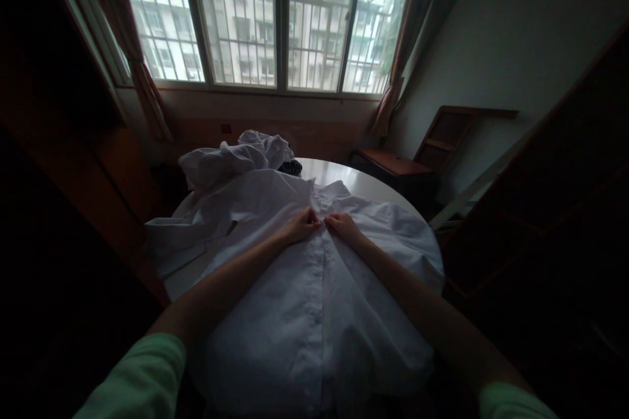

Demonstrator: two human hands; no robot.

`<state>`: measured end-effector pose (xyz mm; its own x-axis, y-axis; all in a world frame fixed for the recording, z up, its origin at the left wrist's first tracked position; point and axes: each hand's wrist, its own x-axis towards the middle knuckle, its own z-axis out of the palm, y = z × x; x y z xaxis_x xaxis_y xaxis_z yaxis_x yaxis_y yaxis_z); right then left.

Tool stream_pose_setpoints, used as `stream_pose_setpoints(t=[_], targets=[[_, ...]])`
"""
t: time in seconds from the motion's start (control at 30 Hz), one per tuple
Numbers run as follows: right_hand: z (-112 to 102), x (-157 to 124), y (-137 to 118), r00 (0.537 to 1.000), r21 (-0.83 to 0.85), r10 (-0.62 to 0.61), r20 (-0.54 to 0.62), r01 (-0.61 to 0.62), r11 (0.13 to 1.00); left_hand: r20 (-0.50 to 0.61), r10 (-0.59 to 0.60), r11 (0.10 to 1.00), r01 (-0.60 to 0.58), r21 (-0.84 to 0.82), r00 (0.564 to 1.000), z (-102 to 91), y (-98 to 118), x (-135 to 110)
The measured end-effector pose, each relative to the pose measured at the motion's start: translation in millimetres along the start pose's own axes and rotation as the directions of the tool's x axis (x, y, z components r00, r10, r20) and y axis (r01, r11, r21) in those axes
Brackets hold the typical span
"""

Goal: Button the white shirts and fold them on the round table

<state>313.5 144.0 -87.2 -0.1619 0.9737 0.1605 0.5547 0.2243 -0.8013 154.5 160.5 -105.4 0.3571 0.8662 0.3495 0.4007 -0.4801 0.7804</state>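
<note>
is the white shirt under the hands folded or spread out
Spread out: the white shirt lies wide across the round table, covering much of its top, with the left hand and right hand at its front strip.

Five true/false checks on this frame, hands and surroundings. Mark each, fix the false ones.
1. The left hand and right hand are both at the front of the white shirt. True.
2. The hands are at opposite edges of the table. False: they are close together, over the white table with the shirt spread on it.
3. A crumpled white cloth lies toward the far left of the table. True.
4. The person's sleeves are red. False: the sleeves are green.
5. Curtains cover the whole window. False: the curtains hang at the sides of the window, and buildings show through it.
</note>
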Motion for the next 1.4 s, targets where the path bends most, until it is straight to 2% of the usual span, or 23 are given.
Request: stream_pose_setpoints(t=[0.27,0.5,0.97,1.4], targets=[[-2,0,0,0.996,-0.109,-0.078,0.032,0.081,0.991,-0.008,-0.009,1.000,0.009,0.003,1.000,-1.1,3,-1],[-3,-1,2,0.996,-0.150,-0.081,0.047,0.087,0.985,-0.013,-0.059,0.998,0.059,0.004,0.998,-1.1,5,-1],[0,-4,2,0.982,-0.281,-0.179,0.067,0.191,0.941,0.031,0.069,0.994,-0.071,0.078,0.997,-2.5,-4,0],[0,-4,-1,0.986,-0.341,-0.153,0.063,0.165,0.925,0.042,0.026,0.998,-0.028,0.063,0.999,-6.3,-2,-1]])
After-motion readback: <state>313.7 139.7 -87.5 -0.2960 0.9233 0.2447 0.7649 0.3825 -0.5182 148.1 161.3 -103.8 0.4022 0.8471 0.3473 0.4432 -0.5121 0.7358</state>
